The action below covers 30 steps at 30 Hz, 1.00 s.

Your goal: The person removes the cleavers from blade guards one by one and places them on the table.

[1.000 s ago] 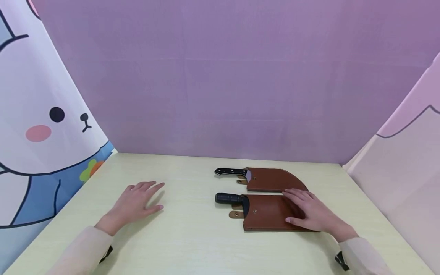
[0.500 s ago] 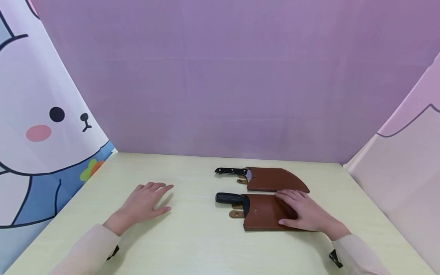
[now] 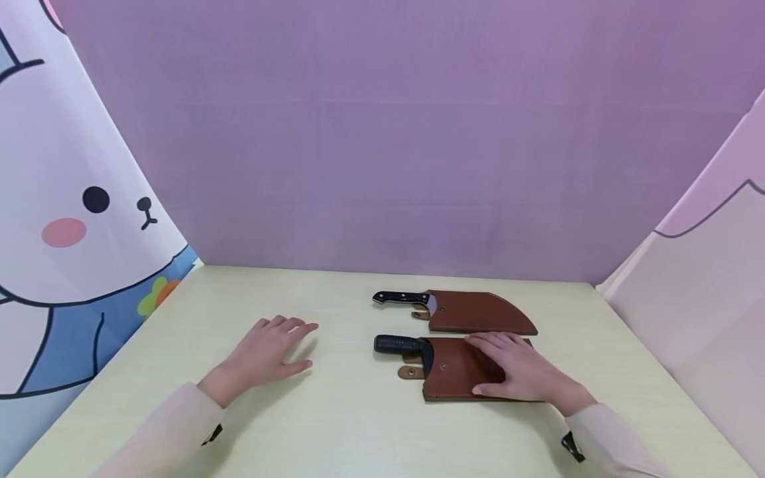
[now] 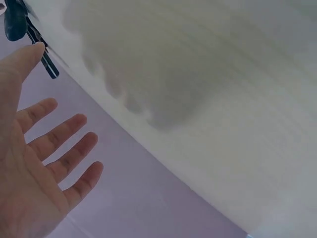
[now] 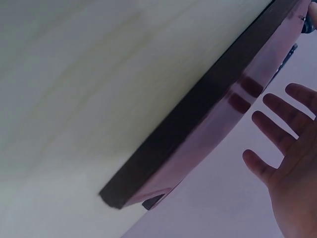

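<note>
Two knives in brown leather sheaths lie on the table, handles to the left. The nearer one, a cleaver with a ribbed black handle [image 3: 396,344], has its blade inside a squarish sheath [image 3: 454,375] with a snap strap [image 3: 410,373]. Behind it, a knife with a riveted black handle [image 3: 400,298] sits in a sheath [image 3: 478,312] that curves at its right end. My right hand [image 3: 526,372] hovers over the nearer sheath, fingers spread, apart from it in the right wrist view. Left of the handles, my left hand [image 3: 265,355] is held above the table, fingers extended, holding nothing.
The pale table [image 3: 346,431] ends at a purple backdrop [image 3: 382,146]. A cartoon-printed sheet [image 3: 66,166] hangs on the left and a pink and white sheet [image 3: 711,279] on the right.
My left hand has moved to the right, towards the handles. My right hand has shifted left over the nearer sheath. Both sheathed knives have stayed in place.
</note>
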### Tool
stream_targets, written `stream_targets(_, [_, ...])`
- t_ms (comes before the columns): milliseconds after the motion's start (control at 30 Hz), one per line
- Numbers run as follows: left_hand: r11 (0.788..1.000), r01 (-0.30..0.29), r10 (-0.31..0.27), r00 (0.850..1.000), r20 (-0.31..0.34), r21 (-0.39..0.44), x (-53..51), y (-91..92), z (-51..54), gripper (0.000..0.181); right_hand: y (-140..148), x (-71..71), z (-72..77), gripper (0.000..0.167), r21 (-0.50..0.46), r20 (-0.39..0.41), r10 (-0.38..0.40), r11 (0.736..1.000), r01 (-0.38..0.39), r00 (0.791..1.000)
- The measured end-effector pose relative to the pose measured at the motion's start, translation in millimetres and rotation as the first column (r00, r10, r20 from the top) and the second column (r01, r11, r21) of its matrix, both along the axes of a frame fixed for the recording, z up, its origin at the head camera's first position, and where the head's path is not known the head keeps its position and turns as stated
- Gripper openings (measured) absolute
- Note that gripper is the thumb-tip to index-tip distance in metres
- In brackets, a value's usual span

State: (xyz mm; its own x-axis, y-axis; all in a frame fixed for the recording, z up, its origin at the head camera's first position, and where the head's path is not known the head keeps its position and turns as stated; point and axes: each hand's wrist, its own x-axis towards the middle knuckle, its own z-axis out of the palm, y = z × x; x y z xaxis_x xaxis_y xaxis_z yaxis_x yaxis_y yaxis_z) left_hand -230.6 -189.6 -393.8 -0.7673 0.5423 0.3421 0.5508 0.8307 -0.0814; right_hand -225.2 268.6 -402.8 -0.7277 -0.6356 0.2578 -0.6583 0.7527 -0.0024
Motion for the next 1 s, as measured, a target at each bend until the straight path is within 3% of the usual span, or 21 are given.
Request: stream_targets(1000, [0.991, 0.133, -0.133, 0.991, -0.001, -0.005, -10.0, 57.0, 13.4, 0.056, -16.3, -4.7, 1.3, 0.096, 0.021, 0.189, -0.012, 1.0, 0.008, 0.982])
